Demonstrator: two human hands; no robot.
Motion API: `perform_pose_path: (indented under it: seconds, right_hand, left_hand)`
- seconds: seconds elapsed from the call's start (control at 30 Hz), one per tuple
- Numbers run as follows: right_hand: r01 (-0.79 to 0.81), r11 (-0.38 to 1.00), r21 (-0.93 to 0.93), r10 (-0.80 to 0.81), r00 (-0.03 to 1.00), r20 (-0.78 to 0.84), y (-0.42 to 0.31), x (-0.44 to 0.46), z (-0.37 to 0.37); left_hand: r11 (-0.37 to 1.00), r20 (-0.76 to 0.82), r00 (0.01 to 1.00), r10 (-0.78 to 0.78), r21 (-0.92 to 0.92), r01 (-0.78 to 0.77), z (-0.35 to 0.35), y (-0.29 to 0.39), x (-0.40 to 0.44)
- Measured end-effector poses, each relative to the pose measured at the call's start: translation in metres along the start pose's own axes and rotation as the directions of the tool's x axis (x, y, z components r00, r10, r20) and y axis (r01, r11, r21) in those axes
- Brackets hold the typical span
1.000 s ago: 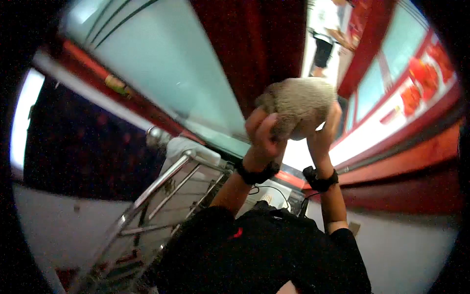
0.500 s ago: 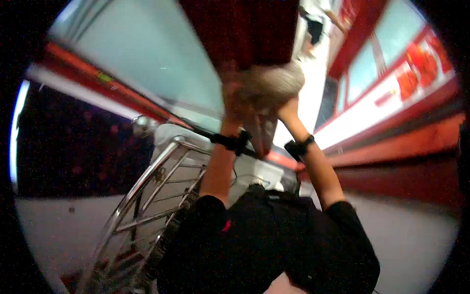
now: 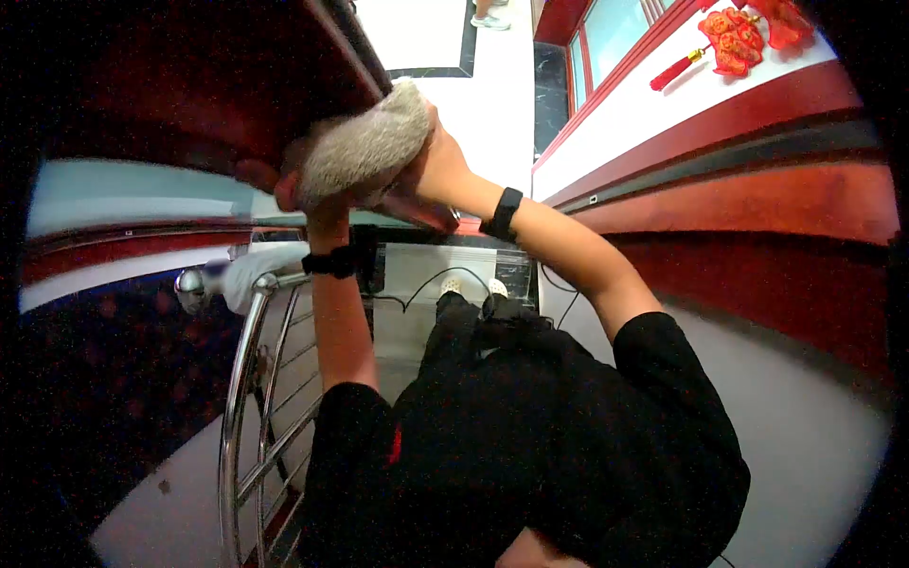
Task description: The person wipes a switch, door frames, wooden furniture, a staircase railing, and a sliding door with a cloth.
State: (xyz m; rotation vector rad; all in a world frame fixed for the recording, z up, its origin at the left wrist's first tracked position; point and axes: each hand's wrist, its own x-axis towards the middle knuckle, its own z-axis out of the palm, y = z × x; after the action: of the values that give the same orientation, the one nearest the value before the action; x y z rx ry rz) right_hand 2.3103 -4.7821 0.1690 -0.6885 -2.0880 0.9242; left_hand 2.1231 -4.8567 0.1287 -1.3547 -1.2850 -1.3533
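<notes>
A bunched grey-beige cloth (image 3: pixel 365 150) is held between both hands against the dark red wooden door panel (image 3: pixel 218 85), near its edge. My left hand (image 3: pixel 301 180) is closed on the cloth's left end, its fingers partly in shadow. At the other end my right hand (image 3: pixel 434 161) grips the cloth, with most of its fingers hidden behind it. Each wrist wears a black band.
A metal stair railing (image 3: pixel 248 379) stands at the left, with a white cloth (image 3: pixel 260 270) over its top. Red knotted ornaments (image 3: pixel 734 43) hang at the upper right. Another person's foot (image 3: pixel 490 21) shows at the top. A black cable (image 3: pixel 407 301) crosses near my feet.
Both hands have moved left with the cloth, onto the red panel. The view has shifted; the panel now fills the upper left, and only the other person's lower legs and feet remain visible.
</notes>
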Motion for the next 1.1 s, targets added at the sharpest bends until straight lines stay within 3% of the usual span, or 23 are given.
perform_pose_path:
  seconds: [0.03, 0.07, 0.13, 0.23, 0.27, 0.33, 0.53, 0.6, 0.63, 0.67, 0.73, 0.87, 0.93, 0.97, 1.03, 1.07, 1.1]
  right_hand:
    - [0.022, 0.995, 0.099, -0.018, 0.999, -0.039, -0.013, -0.003, -0.004]
    - [0.126, 0.980, -0.156, -0.118, 0.991, 0.063, 0.014, 0.001, 0.018]
    - [0.318, 0.931, -0.179, -0.333, 0.941, -0.060, 0.005, 0.002, 0.017]
    - [0.282, 0.958, -0.052, -0.286, 0.954, -0.095, 0.021, 0.000, 0.025]
    - [0.275, 0.951, 0.144, -0.247, 0.951, -0.184, 0.023, 0.000, 0.029]
    - [0.398, 0.914, -0.079, -0.405, 0.901, -0.156, 0.034, 0.008, 0.042]
    - [0.570, 0.821, 0.039, -0.517, 0.770, -0.374, 0.059, 0.008, 0.072]
    - [0.547, 0.825, 0.139, -0.519, 0.832, -0.196, 0.083, 0.005, 0.091]
    - [0.583, 0.795, 0.166, -0.551, 0.809, -0.204, 0.084, 0.000, 0.092]
    - [0.630, 0.755, 0.180, -0.594, 0.774, -0.220, 0.100, 0.012, 0.095]
    - [0.773, 0.541, 0.330, -0.632, 0.633, -0.447, 0.093, 0.012, 0.090]
    - [0.706, 0.405, 0.581, -0.654, 0.668, -0.355, 0.119, 0.048, 0.069]
    - [0.787, 0.307, 0.536, -0.829, 0.497, -0.256, 0.113, 0.054, 0.059]
    - [0.784, 0.258, 0.564, -0.848, 0.463, -0.256, 0.140, 0.064, 0.058]
    - [0.725, 0.127, 0.677, -0.914, 0.351, -0.205, 0.132, 0.068, 0.073]
    - [0.687, 0.034, 0.726, -0.918, 0.309, -0.250, 0.179, 0.078, 0.081]
    - [0.663, -0.014, 0.749, -0.935, 0.258, -0.245, 0.174, 0.083, 0.099]
  left_hand:
    - [1.000, 0.048, 0.999, -0.016, 0.022, 0.015, -0.006, -0.003, -0.006]
    - [0.999, 0.087, 0.996, -0.029, 0.040, 0.026, -0.015, -0.004, -0.013]
    - [0.996, 0.134, 0.990, -0.052, 0.076, 0.042, -0.029, -0.008, -0.024]
    - [0.991, 0.234, 0.968, -0.087, 0.118, 0.061, -0.042, -0.018, -0.041]
    - [0.990, 0.255, 0.962, -0.093, 0.128, 0.062, -0.046, -0.024, -0.046]
    - [0.989, 0.295, 0.951, -0.090, 0.141, 0.050, -0.053, -0.035, -0.053]
    - [0.961, 0.244, 0.969, -0.041, 0.277, -0.029, -0.068, -0.026, -0.064]
    - [0.936, 0.207, 0.978, 0.003, 0.343, -0.076, -0.067, -0.014, -0.067]
    - [0.921, 0.190, 0.982, 0.019, 0.379, -0.091, -0.066, -0.006, -0.066]
    - [0.900, 0.185, 0.982, 0.040, 0.420, -0.116, -0.065, -0.003, -0.066]
    - [0.867, 0.195, 0.980, 0.038, 0.480, -0.129, -0.073, 0.011, -0.069]
    - [0.779, 0.243, 0.970, -0.006, 0.610, -0.148, -0.069, 0.032, -0.086]
    - [0.724, 0.245, 0.969, -0.030, 0.674, -0.148, -0.077, 0.048, -0.099]
    - [0.679, 0.249, 0.968, -0.032, 0.716, -0.162, -0.063, 0.055, -0.117]
    - [0.617, 0.247, 0.967, -0.058, 0.771, -0.160, -0.060, 0.066, -0.137]
    - [0.542, 0.250, 0.966, -0.070, 0.822, -0.174, -0.028, 0.078, -0.168]
    - [0.511, 0.242, 0.966, -0.092, 0.844, -0.163, -0.032, 0.080, -0.175]
